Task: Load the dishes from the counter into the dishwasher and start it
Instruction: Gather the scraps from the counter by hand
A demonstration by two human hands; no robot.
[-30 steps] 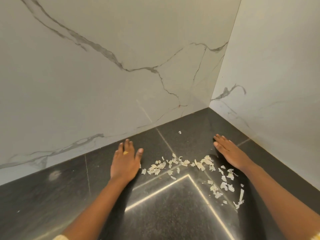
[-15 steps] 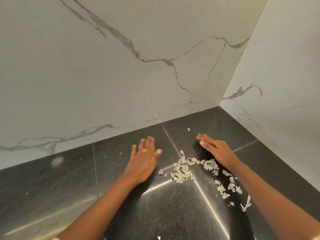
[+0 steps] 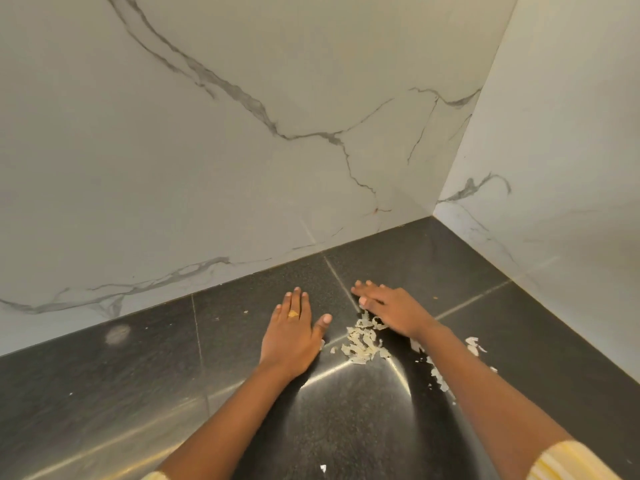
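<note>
Black stone counter [image 3: 433, 271], lower frame: left hand [image 3: 292, 336] & right hand [image 3: 393, 308] lie flat, fingers straight, holding nothing, w/ pale scraps [image 3: 362, 344] piled between them, center.

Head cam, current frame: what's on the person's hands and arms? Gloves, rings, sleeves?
No gloves. The left hand wears a small gold ring on one finger; none is visible on the right hand. Forearms are uncovered. A yellow-and-white striped fabric sleeve ends near the right elbow, and a pale yellow sleeve edge shows on the left.
</note>
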